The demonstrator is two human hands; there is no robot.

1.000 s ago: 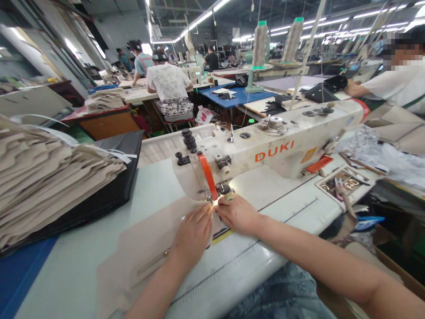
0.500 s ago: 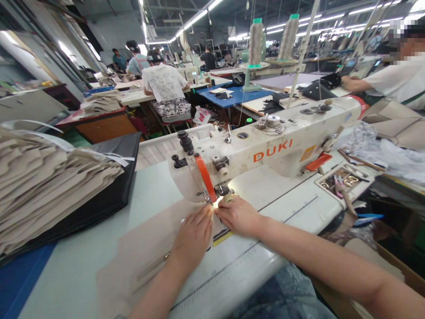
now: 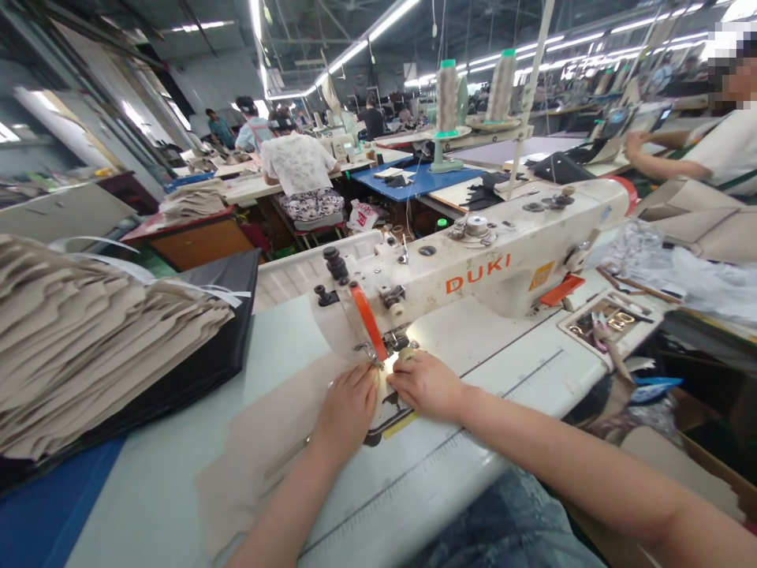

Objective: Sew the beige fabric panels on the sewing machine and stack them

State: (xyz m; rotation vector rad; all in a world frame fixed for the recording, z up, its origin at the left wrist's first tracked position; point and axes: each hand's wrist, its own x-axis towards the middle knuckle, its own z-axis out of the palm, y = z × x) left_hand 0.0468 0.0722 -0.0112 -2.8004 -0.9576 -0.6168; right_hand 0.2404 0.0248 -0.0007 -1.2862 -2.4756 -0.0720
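A beige fabric piece [image 3: 236,454] lies on the sewing machine's bed, with a zipper-like strip [image 3: 288,460] along it. Its edge runs up to the needle area of the white sewing machine [image 3: 414,288]. My left hand [image 3: 348,406] rests flat on the fabric, fingers stretched toward the presser foot, which my fingertips partly hide. Just right of the needle, my right hand [image 3: 429,386] has its fingers bent and pressed together at the fabric's edge. A small yellowish band [image 3: 408,356] shows at its fingers. The machine's lamp lights this spot.
A tall stack of beige fabric pieces [image 3: 88,347] lies on black material [image 3: 230,343] at the left. To the right, a tray [image 3: 612,327] holds small metal parts and pink-handled snips. Thread cones [image 3: 447,99] stand behind. Co-workers sit beyond, one [image 3: 703,158] at the right.
The view has shifted slightly. My hands are a little farther apart, and more of the machine bed shows between them. The co-worker at the right has raised their hands.
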